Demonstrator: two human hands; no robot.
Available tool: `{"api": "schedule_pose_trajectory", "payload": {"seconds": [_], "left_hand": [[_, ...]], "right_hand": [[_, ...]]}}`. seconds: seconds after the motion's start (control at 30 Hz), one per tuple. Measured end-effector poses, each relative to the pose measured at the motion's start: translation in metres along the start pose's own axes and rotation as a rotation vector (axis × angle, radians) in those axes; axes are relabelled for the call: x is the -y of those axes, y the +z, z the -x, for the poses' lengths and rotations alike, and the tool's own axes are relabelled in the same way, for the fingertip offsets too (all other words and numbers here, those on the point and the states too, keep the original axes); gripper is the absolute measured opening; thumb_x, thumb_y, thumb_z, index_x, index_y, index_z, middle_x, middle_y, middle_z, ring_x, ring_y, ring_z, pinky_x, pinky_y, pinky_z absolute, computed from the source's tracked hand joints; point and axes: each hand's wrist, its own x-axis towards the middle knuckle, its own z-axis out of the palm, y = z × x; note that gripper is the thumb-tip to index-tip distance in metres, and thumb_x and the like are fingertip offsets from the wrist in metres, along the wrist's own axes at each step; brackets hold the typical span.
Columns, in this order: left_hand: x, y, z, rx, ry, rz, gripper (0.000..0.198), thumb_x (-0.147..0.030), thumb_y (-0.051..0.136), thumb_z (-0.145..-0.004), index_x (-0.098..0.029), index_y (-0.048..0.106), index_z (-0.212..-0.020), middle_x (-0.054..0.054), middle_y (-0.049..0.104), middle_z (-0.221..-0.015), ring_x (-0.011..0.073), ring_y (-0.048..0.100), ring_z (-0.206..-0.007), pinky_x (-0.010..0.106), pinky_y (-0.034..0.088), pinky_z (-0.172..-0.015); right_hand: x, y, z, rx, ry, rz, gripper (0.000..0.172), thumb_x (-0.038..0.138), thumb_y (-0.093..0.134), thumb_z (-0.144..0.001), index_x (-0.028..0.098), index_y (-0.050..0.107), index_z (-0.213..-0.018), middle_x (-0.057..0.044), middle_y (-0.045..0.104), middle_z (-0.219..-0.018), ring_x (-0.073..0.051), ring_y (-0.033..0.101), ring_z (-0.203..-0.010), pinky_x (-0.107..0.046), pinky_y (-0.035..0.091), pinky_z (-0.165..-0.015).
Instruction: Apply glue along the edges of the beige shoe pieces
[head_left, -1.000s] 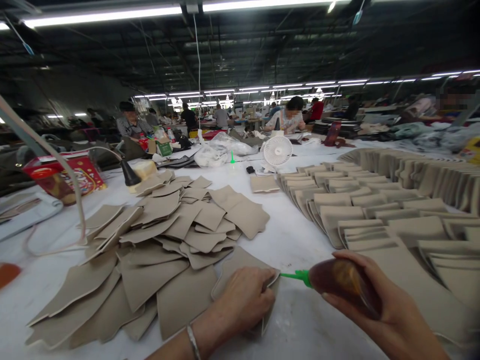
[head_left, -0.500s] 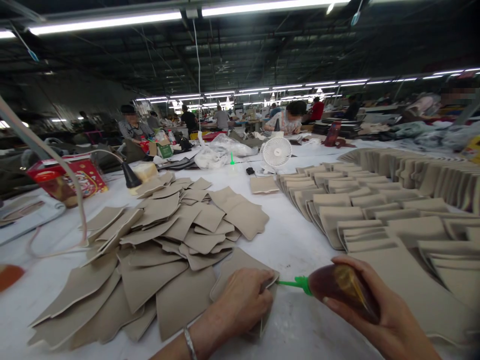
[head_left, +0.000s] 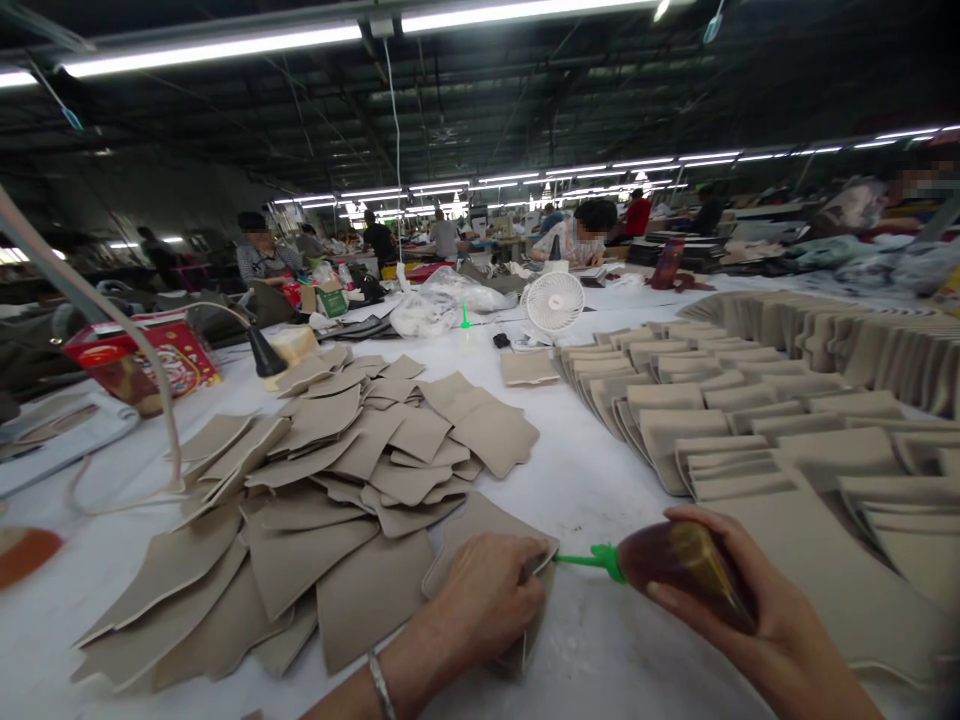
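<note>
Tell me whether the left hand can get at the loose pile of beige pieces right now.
Probably yes: the left hand holds a beige piece touching that pile, nothing between.

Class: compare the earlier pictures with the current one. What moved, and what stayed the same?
The right hand has eased the brown bottle slightly left, so its green nozzle sits closer to the left hand. Nothing was picked up or released. The left hand still pins the beige piece; the loose pile and the stacked rows lie unchanged.
</note>
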Motion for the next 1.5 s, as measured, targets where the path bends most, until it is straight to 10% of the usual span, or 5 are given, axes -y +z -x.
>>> {"api": "schedule_pose_trajectory", "payload": {"seconds": [0.43, 1.5], "left_hand": [[0.001, -0.003, 0.004, -0.031, 0.032, -0.039, 0.041, -0.020, 0.046, -0.078, -0.026, 0.071, -0.110, 0.000, 0.071, -0.083, 0.0190, 0.061, -0.074, 0.025, 0.038, -0.065], [0.004, -0.002, 0.004, -0.041, 0.030, 0.031, 0.055, -0.021, 0.048, -0.076, -0.025, 0.065, -0.128, 0.001, 0.070, -0.082, 0.0205, 0.062, -0.074, 0.027, 0.042, -0.066]], "right_hand": [[0.039, 0.009, 0.019, -0.070, 0.214, -0.187, 0.049, 0.054, 0.069, -0.077, 0.028, 0.056, -0.116, 0.000, 0.063, -0.109, -0.025, 0.062, -0.098, -0.030, 0.047, -0.086], [0.009, 0.014, 0.040, -0.028, 0.133, -0.144, 0.053, 0.053, 0.073, -0.077, 0.028, 0.056, -0.121, -0.001, 0.065, -0.109, -0.025, 0.065, -0.094, -0.026, 0.053, -0.081]]}}
